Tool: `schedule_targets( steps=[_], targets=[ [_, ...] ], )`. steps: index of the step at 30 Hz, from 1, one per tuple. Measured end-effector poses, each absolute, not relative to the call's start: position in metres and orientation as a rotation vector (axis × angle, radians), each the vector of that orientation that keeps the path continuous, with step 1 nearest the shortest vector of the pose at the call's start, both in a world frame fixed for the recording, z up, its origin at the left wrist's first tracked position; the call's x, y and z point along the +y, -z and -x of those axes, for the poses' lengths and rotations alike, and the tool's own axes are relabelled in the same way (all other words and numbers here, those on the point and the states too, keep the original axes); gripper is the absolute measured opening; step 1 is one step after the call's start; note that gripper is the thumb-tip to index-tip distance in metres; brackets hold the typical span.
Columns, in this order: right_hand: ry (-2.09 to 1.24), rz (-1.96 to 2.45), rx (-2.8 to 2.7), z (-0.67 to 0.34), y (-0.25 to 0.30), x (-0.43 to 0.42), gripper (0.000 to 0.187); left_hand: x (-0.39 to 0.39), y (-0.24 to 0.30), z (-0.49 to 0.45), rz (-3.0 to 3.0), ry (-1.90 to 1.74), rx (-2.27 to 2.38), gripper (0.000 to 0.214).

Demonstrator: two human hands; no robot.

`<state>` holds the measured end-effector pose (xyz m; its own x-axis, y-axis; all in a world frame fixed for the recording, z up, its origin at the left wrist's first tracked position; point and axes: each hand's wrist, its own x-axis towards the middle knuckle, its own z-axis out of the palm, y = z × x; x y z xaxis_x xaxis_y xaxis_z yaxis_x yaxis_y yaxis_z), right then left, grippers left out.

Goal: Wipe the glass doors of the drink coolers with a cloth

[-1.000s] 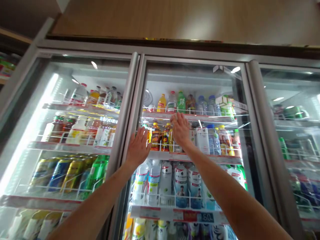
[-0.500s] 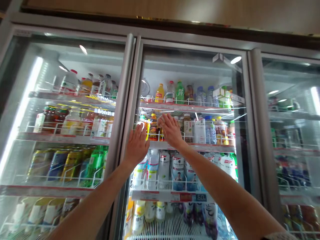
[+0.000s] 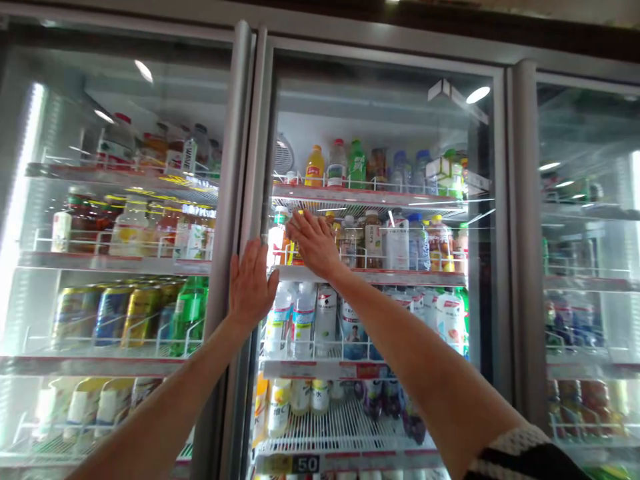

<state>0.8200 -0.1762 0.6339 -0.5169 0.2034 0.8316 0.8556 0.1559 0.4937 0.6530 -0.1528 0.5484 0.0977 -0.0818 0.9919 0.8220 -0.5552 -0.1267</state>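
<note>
Both my hands are raised in front of a tall drinks fridge with glass doors. My left hand lies flat with fingers stretched upward, over the silver left frame of the middle door. Palm forward, my right hand leans to the left over the glass of that door, fingers extended, in front of the second shelf. Neither hand holds anything. Whether the right palm touches the glass, I cannot tell. Behind it, inside the fridge, stand bottles, among them a brown-drink bottle and a white-labelled bottle.
The left door shows shelves of bottles and cans, including a gold can. A further door stands at the right behind a silver frame. Lower in the middle are water bottles and a price tag.
My hands have both moved left; the left one now lies over the door frame instead of beside it. The view has shifted, so the fridge's top edge sits higher. The doors look unchanged.
</note>
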Motion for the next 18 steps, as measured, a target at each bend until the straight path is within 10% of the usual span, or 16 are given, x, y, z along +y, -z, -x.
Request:
schedule_targets(
  steps=[7,18],
  targets=[
    [1.592,0.713,-2.274,-0.848,-0.515,-0.196,0.045,-0.158,-0.525,-0.646,1.689,1.386,-0.760,0.054],
    [1.545,0.943,-1.980,-0.904,-0.505,-0.217,0.051,-0.160,-0.496,-0.688,1.779,1.338,-0.765,0.052]
  ],
)
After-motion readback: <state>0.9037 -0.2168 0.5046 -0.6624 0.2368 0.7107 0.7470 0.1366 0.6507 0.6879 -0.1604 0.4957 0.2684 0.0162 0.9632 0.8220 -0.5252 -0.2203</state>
